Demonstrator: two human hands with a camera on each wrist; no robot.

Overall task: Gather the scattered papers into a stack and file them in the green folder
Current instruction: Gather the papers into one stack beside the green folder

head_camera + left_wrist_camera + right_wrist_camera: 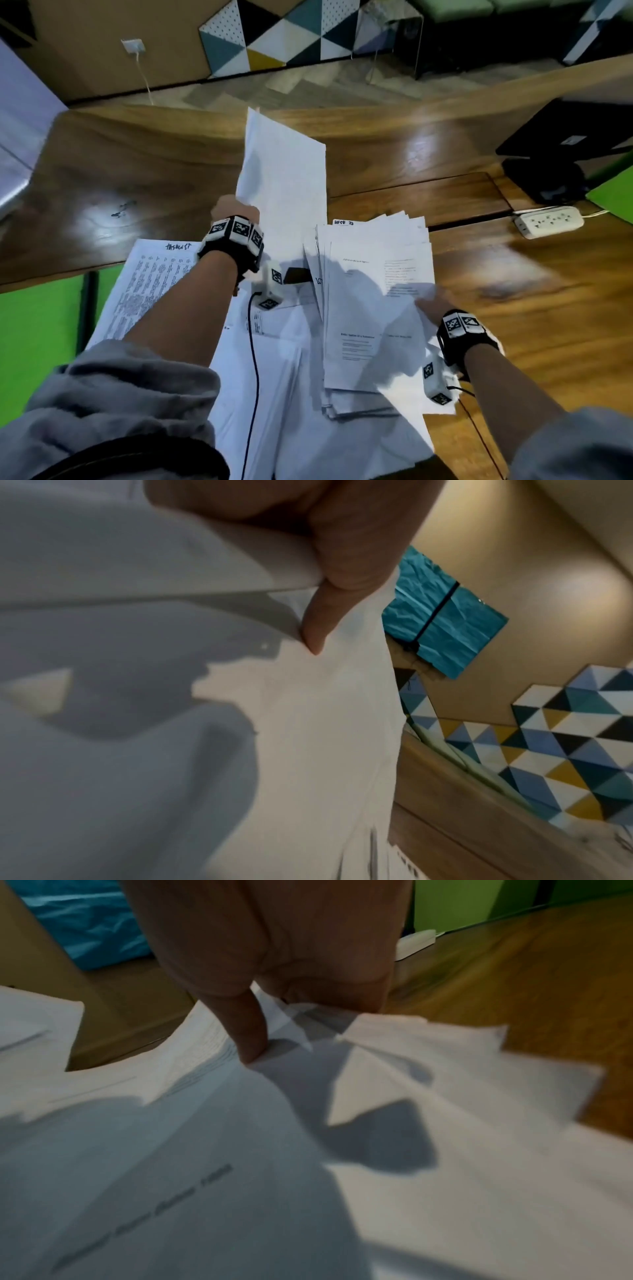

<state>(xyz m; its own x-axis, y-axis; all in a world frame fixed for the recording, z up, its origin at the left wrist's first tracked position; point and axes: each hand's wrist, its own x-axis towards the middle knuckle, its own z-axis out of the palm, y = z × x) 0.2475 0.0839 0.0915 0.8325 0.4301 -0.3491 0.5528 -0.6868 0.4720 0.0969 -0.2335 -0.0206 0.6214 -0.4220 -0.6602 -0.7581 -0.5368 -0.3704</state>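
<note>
My left hand (236,207) pinches the lower edge of a few white sheets (284,171) and holds them raised, nearly upright, above the wooden table (144,161); in the left wrist view the thumb (318,631) presses on that paper (308,750). My right hand (433,305) grips the right edge of a fanned stack of printed papers (373,308), thumb (251,1042) on top in the right wrist view. More loose sheets (308,428) lie under it near me. A printed list page (144,291) lies at left over the green folder (37,329).
A white power strip (548,221) lies on the table at right, behind it a black device (561,150) and another green surface (613,192). A black cable (253,359) runs from my left wrist across the papers. Grey sleeves cover both forearms near me.
</note>
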